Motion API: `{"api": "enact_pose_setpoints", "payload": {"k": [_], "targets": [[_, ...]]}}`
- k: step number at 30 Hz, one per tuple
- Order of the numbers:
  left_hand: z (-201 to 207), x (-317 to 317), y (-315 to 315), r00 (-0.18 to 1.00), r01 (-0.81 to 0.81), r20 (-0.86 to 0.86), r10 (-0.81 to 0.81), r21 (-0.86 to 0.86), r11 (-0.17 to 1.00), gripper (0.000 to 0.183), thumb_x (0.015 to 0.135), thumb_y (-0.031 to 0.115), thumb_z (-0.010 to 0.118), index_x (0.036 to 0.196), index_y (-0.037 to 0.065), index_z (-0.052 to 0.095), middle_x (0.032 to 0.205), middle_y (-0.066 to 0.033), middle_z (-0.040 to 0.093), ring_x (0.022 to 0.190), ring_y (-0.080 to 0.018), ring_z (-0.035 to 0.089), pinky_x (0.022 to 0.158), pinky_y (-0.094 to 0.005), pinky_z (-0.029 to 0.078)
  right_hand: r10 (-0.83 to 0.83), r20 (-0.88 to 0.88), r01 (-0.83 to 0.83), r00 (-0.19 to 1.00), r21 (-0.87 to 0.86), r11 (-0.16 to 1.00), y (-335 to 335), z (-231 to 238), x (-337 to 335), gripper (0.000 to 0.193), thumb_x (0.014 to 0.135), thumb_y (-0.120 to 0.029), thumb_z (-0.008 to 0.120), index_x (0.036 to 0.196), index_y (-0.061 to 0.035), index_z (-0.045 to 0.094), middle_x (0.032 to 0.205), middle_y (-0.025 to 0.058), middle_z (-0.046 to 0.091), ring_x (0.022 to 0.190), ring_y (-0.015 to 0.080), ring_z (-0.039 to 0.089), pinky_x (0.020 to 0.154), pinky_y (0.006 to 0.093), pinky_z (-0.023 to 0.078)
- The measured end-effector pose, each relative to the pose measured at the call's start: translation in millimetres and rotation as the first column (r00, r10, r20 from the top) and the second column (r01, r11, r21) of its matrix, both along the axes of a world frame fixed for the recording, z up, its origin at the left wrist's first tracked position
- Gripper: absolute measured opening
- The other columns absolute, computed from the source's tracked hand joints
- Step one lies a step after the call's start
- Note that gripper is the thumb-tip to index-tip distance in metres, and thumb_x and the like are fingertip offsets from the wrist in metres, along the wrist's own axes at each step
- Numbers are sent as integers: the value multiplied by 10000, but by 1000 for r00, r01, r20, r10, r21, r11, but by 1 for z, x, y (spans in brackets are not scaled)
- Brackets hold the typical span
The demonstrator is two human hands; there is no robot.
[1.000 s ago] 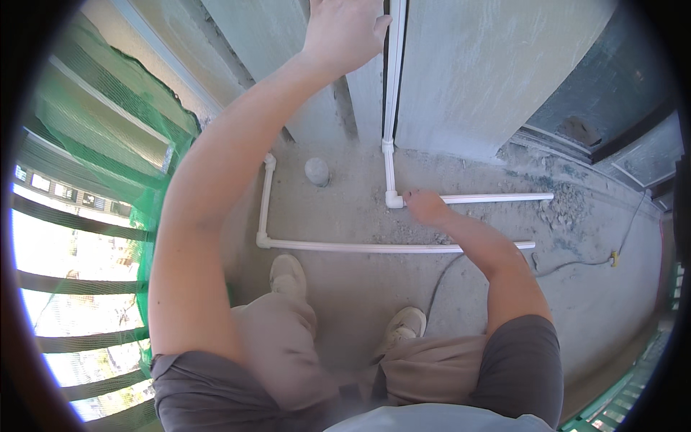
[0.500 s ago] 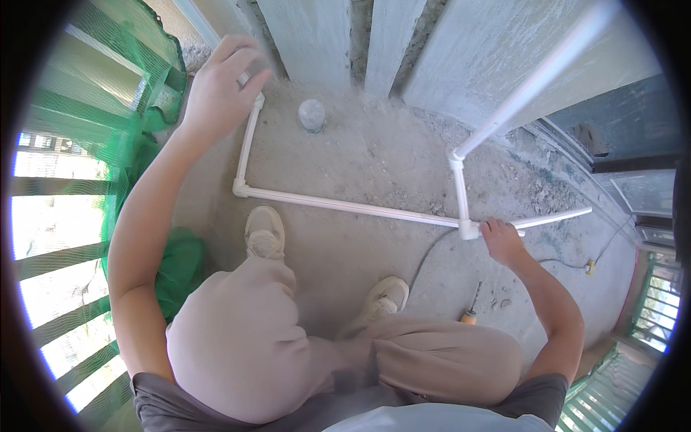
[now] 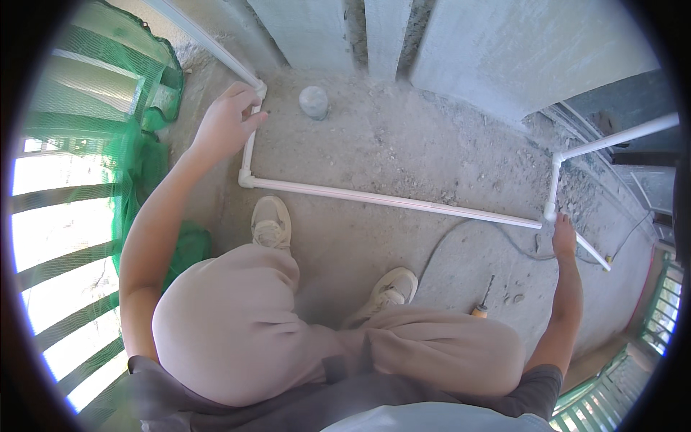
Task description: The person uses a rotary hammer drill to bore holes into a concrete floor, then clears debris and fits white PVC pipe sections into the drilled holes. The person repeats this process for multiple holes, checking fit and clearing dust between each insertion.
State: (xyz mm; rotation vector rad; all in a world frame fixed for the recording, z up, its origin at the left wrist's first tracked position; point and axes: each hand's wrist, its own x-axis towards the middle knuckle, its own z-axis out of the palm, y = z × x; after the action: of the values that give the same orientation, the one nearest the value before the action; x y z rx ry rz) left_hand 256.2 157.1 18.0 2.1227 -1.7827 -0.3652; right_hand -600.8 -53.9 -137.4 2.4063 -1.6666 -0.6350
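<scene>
A long white plastic pipe lies across the floor, with an elbow fitting at its left end. From that elbow a short upright pipe leads to another elbow. My left hand is at this short pipe, fingers curved and thumb apart from them; firm contact cannot be made out. On the right, my right hand is closed around a white pipe just beside an elbow fitting. That elbow sits apart from the long pipe's right end and carries a short pipe.
A screwdriver-like tool with an orange handle lies near my right knee. A grey cable curves over the dusty floor. A whitish round object stands by the leaning grey panels. Green netting hangs at left.
My right hand has moved right with the pipe and its elbow, away from the long pipe, whose right end now shows bare. My left hand has come down beside the short pipe.
</scene>
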Motion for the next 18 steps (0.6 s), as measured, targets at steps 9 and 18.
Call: {"api": "enact_pose_setpoints", "payload": {"k": [9,18], "targets": [[-16,-49,23,984,118,-143,-104,91,989,174,891,151,765,946,11,680,1027,-148,639,897,-366,649,811,-454,535,-316,511,407,800,-74,910,23,-43,30,463,967,-107,685,1393,-24,523,1406,241,571,1236,476,596,987,530,524],[4,-167,26,799,492,-572,-185,444,749,301,887,118,797,1141,-16,705,1062,-143,717,924,-277,697,862,-380,558,-684,559,804,469,51,592,363,-29,48,548,953,-212,771,1393,42,565,1500,273,508,1330,451,526,1115,531,441]]}}
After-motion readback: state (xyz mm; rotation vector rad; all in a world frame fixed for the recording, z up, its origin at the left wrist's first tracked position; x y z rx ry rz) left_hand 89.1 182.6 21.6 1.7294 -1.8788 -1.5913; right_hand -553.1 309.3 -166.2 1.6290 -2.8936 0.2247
